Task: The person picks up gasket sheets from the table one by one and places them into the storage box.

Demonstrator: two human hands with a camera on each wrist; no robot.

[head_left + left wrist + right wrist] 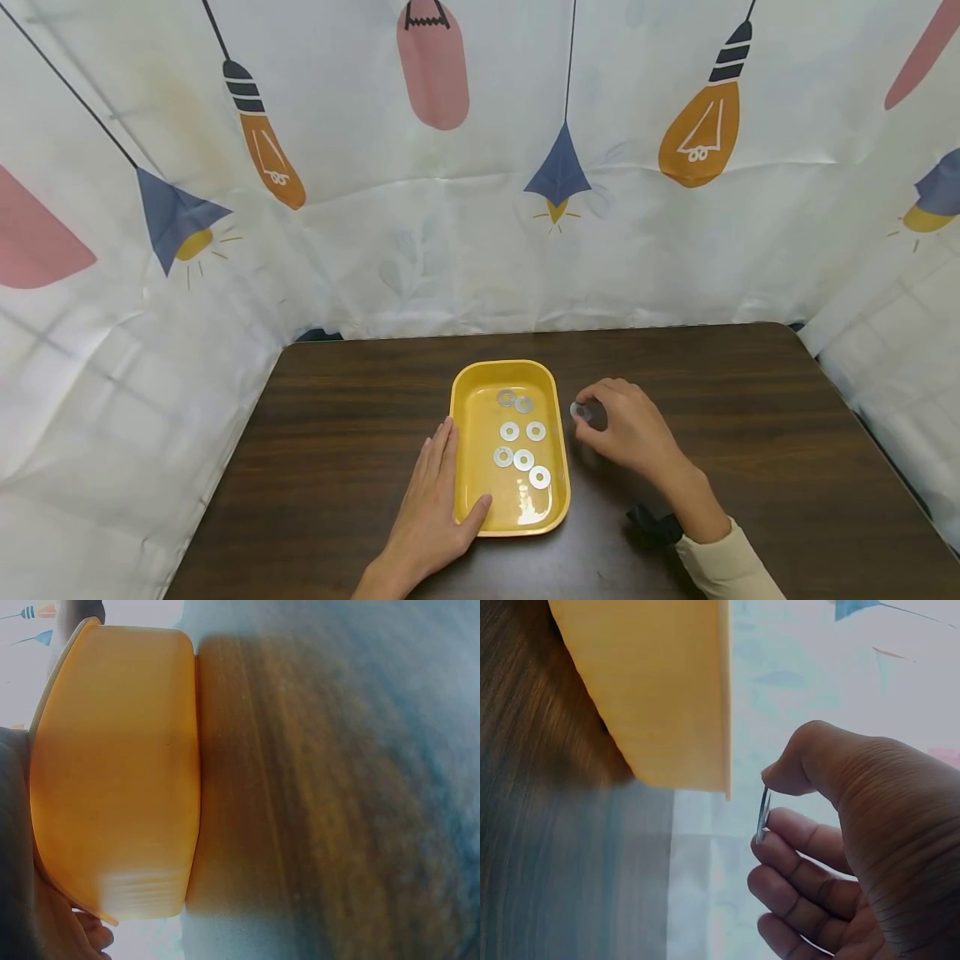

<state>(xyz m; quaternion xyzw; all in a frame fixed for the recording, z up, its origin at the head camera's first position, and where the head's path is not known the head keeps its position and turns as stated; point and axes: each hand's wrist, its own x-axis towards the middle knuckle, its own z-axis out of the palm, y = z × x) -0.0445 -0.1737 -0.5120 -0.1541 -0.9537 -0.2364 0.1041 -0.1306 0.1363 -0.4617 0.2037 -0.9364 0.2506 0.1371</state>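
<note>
A yellow tray (543,517) stands on the dark wooden table, with several flat metal washers (509,431) lying in it. My left hand (431,508) rests along the tray's left side, fingers straight and thumb over the near left corner; the left wrist view shows the tray's outer wall (120,772) close up. Just outside the tray's right rim, my right hand (630,421) pinches a washer (763,815) between thumb and fingertips. In the right wrist view that washer is seen edge-on, apart from the tray's wall (660,690).
The brown wood-grain table (360,417) extends on both sides of the tray. A white curtain (480,250) printed with lamps and bulbs hangs along the table's far edge and sides. A black band (654,525) is at my right wrist, beside a cream sleeve (723,567).
</note>
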